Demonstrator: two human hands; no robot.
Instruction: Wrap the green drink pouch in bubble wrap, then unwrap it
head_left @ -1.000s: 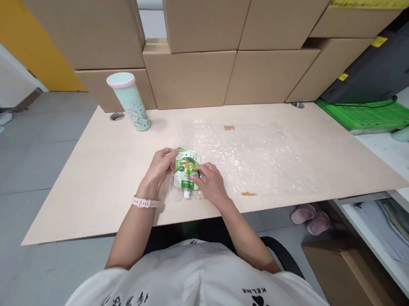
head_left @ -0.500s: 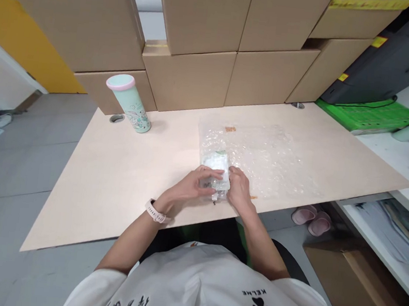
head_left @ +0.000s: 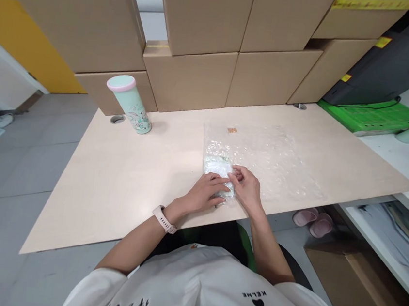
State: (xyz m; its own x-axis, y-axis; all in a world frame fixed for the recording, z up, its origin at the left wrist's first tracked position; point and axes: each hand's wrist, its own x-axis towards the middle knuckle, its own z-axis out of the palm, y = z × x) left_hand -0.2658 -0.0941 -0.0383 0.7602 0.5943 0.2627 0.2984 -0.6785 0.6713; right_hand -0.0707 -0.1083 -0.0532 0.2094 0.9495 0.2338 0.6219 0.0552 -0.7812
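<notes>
A small green pouch (head_left: 217, 166) lies near the front edge of the pale wooden desk (head_left: 122, 173), folded inside the left end of a clear bubble wrap sheet (head_left: 270, 155). My left hand (head_left: 205, 192) lies flat on the wrapped pouch, fingers stretched over it, with a pale watch on the wrist. Beside it, my right hand (head_left: 246, 189) presses the fold of wrap down, its fingers curled on the plastic. Only a faint green shows through the bubbles.
A mint tumbler with a pink lid (head_left: 131, 104) stands at the desk's back left. Stacked cardboard boxes (head_left: 201, 40) line the back. A green mat (head_left: 372, 117) and dark device sit at right. Slippers (head_left: 309, 217) and a box lie under the side table.
The pouch was turned over to the right and rolled into the bubble wrap. Both hands shifted right with it and now press the wrapped bundle flat.
</notes>
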